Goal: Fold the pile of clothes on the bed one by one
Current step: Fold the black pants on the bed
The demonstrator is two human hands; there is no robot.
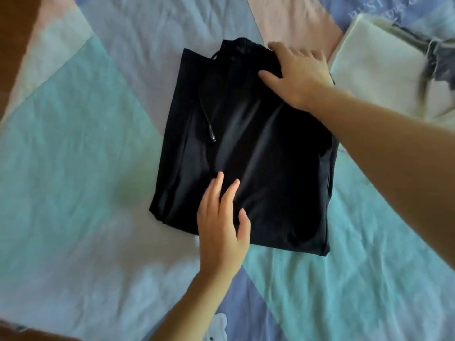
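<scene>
A black garment (258, 148) with a drawstring waistband lies folded into a rectangle in the middle of the bed. Its cord (208, 119) with a metal tip trails down the left part. My right hand (300, 72) lies flat on the far right corner by the waistband, fingers spread. My left hand (222, 217) rests flat on the near edge with straight fingers.
The bedsheet (73, 143) is a patchwork of teal, lilac, pink and blue panels. A cream garment with a dark print (384, 67) lies at the far right, close beside the black one. Brown floor (17, 23) shows at the far left edge.
</scene>
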